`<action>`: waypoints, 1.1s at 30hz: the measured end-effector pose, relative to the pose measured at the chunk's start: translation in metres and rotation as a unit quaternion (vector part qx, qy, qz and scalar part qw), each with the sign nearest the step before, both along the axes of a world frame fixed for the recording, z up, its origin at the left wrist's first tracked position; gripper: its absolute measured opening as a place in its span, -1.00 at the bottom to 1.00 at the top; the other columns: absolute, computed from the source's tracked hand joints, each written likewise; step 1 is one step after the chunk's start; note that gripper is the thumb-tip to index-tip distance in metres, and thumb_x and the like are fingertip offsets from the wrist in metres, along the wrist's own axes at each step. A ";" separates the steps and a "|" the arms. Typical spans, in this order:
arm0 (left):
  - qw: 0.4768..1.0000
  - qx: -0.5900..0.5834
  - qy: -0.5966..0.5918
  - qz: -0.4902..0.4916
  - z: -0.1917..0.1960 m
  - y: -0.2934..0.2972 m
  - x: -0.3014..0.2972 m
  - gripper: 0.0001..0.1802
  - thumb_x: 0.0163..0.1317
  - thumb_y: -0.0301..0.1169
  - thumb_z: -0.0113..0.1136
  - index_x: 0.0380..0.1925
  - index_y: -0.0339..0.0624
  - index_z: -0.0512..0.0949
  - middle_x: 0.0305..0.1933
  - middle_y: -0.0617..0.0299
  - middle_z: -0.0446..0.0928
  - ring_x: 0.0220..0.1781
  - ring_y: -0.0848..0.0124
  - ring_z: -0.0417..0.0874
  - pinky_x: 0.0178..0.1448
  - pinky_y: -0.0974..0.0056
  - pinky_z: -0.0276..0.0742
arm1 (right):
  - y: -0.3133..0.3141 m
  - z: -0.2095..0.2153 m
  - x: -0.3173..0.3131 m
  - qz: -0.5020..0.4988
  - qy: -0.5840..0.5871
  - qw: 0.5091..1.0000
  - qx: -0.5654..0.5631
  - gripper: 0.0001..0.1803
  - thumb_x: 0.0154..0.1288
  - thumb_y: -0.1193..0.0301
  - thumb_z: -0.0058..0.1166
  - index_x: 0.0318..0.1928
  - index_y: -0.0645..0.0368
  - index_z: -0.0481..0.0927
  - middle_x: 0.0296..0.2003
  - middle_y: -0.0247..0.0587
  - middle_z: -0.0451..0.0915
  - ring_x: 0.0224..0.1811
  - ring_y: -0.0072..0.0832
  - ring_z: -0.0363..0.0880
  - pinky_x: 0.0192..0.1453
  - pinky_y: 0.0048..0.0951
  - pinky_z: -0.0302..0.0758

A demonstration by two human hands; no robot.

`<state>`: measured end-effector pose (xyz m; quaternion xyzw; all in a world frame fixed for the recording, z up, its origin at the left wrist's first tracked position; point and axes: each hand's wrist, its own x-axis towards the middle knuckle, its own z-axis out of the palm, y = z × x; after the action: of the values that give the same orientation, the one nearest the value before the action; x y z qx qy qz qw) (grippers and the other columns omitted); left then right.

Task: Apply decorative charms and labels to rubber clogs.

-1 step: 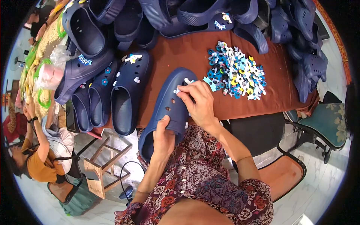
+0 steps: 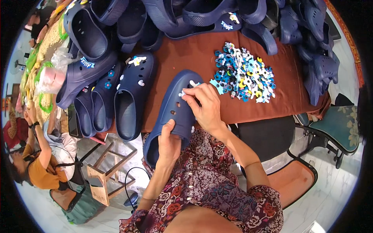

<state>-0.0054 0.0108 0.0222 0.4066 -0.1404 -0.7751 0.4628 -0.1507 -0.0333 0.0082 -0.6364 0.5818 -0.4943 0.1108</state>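
Note:
A navy clog (image 2: 168,105) with a row of holes is tilted over the near table edge, toe pointing away. My left hand (image 2: 169,145) grips it at the opening, thumb on top and the other fingers largely hidden inside. Near the toe, my right hand (image 2: 206,106) pinches a small white shoe charm (image 2: 182,93) against the upper. Another white charm (image 2: 193,83) shows at the toe, partly behind my right fingers. A finished-looking clog (image 2: 134,91) with white charms lies to the left. Loose charms (image 2: 244,73) in blue, white, yellow and black form a pile to the right.
Many navy clogs (image 2: 210,13) line the far side of the brown-covered table (image 2: 178,52), with more stacked at the right (image 2: 322,70). A wooden stool (image 2: 112,167) stands lower left, chairs (image 2: 268,136) lower right. At far left a person (image 2: 44,167) in an orange top sits nearby.

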 end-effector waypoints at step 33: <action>0.991 0.047 0.088 0.091 -0.009 -0.006 0.010 -0.48 0.31 -0.15 0.01 0.16 -0.27 0.38 0.23 0.02 0.44 0.27 0.16 0.44 0.38 0.04 0.28 | 0.069 -0.050 -0.114 -0.205 0.209 0.946 0.140 -0.70 0.12 0.44 0.26 -0.14 0.15 0.50 -0.24 -0.17 0.50 -0.17 -0.18 0.49 -0.14 -0.21 0.35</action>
<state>0.0049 0.0052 0.0133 0.3690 -0.0251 -0.7681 0.5228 -0.2649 0.0362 -0.0416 -0.5704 0.7732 -0.2756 -0.0292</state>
